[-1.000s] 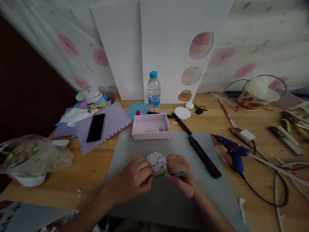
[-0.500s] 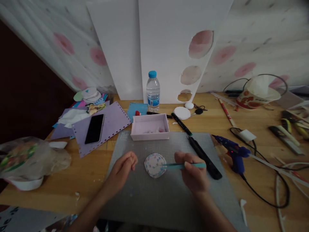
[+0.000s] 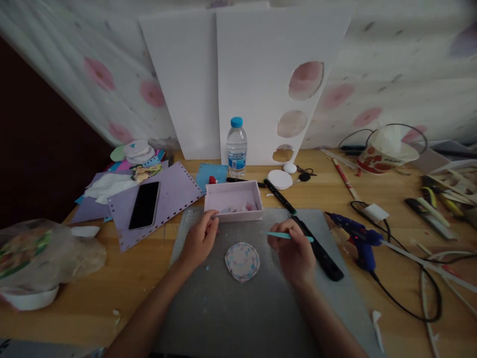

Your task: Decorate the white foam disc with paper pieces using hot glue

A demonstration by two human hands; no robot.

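Observation:
My left hand (image 3: 201,238) is at the front left corner of a small pale pink box (image 3: 238,217), fingers closed at its front wall. Small bits lie inside the box, too small to make out. In my right hand (image 3: 296,253) are slim turquoise tweezers (image 3: 280,234), gripped between thumb and fingers, the tip pointing left above the mat. Between my hands, a round white disc (image 3: 242,262) with a blue and pink pattern lies flat on the grey cutting mat (image 3: 223,318). Neither hand touches the disc.
Right of the mat lies a blue glue gun (image 3: 359,236) with its cord. A black cutter-like tool (image 3: 322,256) lies by my right hand. Behind the box stands a water bottle (image 3: 237,149). A phone (image 3: 145,205) rests on purple paper (image 3: 175,189) at left.
My left hand has moved forward to the pink box. My right hand has drawn the tweezers up and away from the disc. The view has tilted slightly upward.

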